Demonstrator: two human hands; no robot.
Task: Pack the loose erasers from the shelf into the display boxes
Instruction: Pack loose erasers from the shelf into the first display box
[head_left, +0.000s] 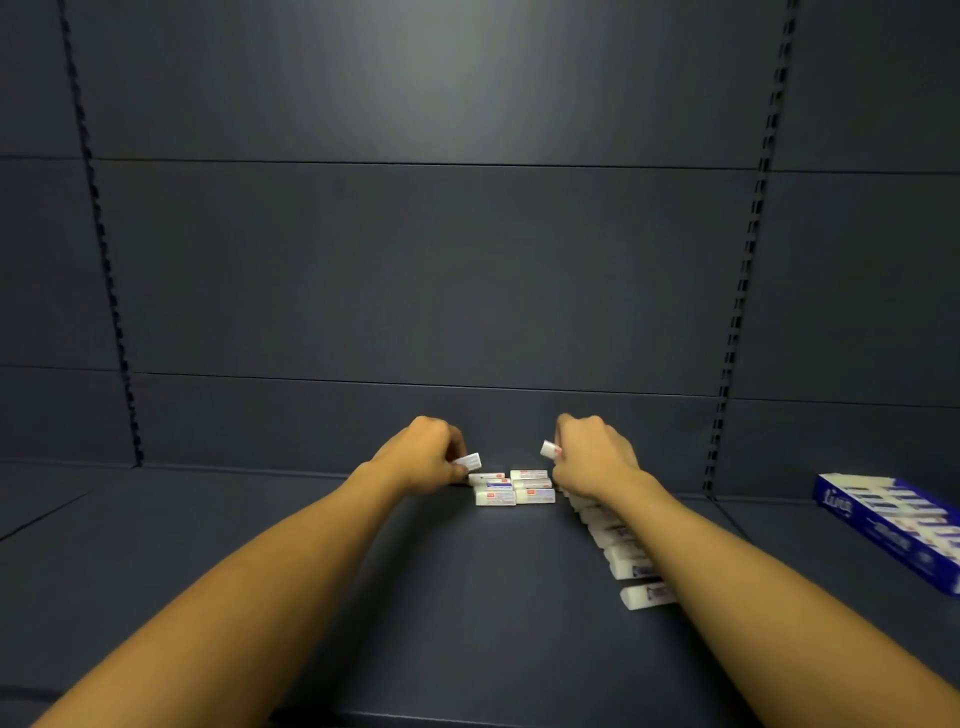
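Several white erasers with red and blue sleeves lie in a small cluster (511, 488) at the back of the dark shelf. My left hand (423, 457) pinches one eraser (467, 461) just left of the cluster. My right hand (592, 454) grips another eraser (549, 449) lifted above the cluster's right side. A row of several more erasers (626, 558) runs toward me under my right forearm, partly hidden by it. A blue display box (893, 525) filled with erasers sits at the far right.
The dark shelf surface (441, 597) stretches wide between my forearms and to the left. A dark back panel (415, 286) with slotted uprights stands behind the erasers.
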